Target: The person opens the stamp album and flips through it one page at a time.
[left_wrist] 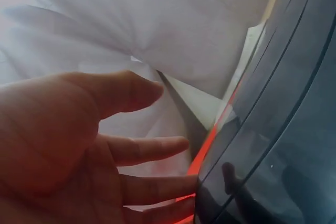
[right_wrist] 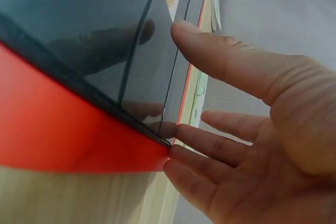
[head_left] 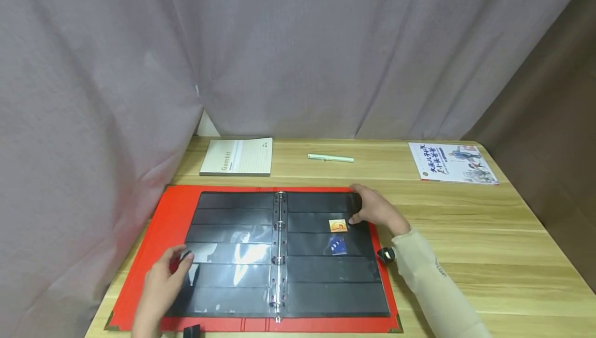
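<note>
A red binder (head_left: 158, 229) lies open on the wooden table, with black pocket pages on both sides of its metal rings (head_left: 279, 255). An orange stamp (head_left: 338, 225) and a blue stamp (head_left: 338, 245) sit in pockets of the right page (head_left: 326, 276). My left hand (head_left: 179, 260) is open, and its fingertips (left_wrist: 184, 182) touch the outer edge of the left page (left_wrist: 273, 145). At the right page's upper outer corner, my right hand (head_left: 356, 203) is also open. Its thumb (right_wrist: 210, 51) is over the page (right_wrist: 94, 30) and its fingertips (right_wrist: 181, 156) are against the page's edge.
Along the back of the table lie a beige notebook (head_left: 237, 157), a pale green pen (head_left: 330, 158) and a white illustrated book (head_left: 451, 163). A grey curtain (head_left: 298, 48) hangs close behind and on the left. Bare wooden table (head_left: 489, 245) extends to the right of the binder.
</note>
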Demonstrator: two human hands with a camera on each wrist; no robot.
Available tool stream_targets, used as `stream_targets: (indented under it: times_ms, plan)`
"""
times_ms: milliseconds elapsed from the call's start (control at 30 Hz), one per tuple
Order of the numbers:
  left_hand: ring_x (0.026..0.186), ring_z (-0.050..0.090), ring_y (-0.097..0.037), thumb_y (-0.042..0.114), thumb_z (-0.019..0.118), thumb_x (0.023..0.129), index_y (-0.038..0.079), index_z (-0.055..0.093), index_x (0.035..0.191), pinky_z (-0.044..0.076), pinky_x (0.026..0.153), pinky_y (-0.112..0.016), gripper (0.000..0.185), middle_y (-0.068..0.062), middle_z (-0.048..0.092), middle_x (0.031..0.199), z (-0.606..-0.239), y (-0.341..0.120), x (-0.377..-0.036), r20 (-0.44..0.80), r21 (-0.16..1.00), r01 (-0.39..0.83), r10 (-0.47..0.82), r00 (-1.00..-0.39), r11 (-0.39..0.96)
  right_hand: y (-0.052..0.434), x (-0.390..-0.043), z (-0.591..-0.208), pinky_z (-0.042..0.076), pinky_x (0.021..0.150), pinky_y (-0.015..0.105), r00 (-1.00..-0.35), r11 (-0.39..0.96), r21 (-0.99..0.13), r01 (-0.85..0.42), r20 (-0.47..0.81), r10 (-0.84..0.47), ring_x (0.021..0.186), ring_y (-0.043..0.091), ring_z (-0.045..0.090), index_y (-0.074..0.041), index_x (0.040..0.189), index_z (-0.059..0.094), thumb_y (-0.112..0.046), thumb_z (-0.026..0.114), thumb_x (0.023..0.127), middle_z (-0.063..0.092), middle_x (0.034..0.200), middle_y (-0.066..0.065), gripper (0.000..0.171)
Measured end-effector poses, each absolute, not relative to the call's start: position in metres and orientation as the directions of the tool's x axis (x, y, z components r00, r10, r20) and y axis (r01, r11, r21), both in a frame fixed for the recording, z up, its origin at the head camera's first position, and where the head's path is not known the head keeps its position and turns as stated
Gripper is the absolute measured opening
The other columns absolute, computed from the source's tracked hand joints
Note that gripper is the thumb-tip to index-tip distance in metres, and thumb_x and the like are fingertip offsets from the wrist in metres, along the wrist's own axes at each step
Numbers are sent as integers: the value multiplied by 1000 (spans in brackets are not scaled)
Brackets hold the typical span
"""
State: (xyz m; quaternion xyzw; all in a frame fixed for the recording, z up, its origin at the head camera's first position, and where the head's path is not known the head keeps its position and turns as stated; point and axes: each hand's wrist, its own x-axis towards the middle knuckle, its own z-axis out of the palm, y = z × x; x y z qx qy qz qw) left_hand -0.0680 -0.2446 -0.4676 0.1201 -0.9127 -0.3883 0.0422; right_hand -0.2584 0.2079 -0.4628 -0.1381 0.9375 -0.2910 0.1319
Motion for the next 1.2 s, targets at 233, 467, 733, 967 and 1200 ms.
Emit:
stream_targets:
  times_ms: [233,467,733,967,1200]
  plan:
    - [117,48,-50,24,67,98,-8,54,136,41,95,-64,52,-35,56,129,-470,-237,-68,-59,692,-211,-237,-970,690,209,-257,-466,38,108,58,-932,819,-538,-201,-152,-329,129,45,50,10,146,43,-1,94,64,50,144,30,97]
    - [127,34,-55,25,73,93,-9,38,147,33,101,-70,72,-37,37,145,-469,-232,-68,-116,689,-249,-236,-965,680,207,-255,-468,43,104,56,-937,837,-500,-221,-129,-325,123,41,55,8,140,53,-6,96,63,57,138,28,89]
    - [137,26,-57,16,80,85,-10,7,155,25,110,-67,105,-41,24,148,-465,-219,-75,-86,752,-250,-286,-954,609,206,-256,-468,46,101,53,-928,848,-460,-264,-119,-353,116,38,59,7,137,56,-8,96,63,61,132,25,85]
    - [136,30,-54,11,85,77,-12,14,153,27,110,-65,106,-40,28,147,-470,-209,-78,4,755,-153,-237,-972,638,205,-257,-464,49,97,51,-911,851,-402,-338,-85,-403,104,36,63,9,129,60,-9,97,62,67,121,24,79]
    - [144,18,-53,15,87,76,-12,17,153,13,109,-74,107,-39,20,155,-468,-195,-83,-38,731,-131,-151,-988,669,204,-255,-462,50,95,50,-908,863,-361,-352,-91,-408,100,34,63,9,129,61,-9,96,64,68,118,22,75]
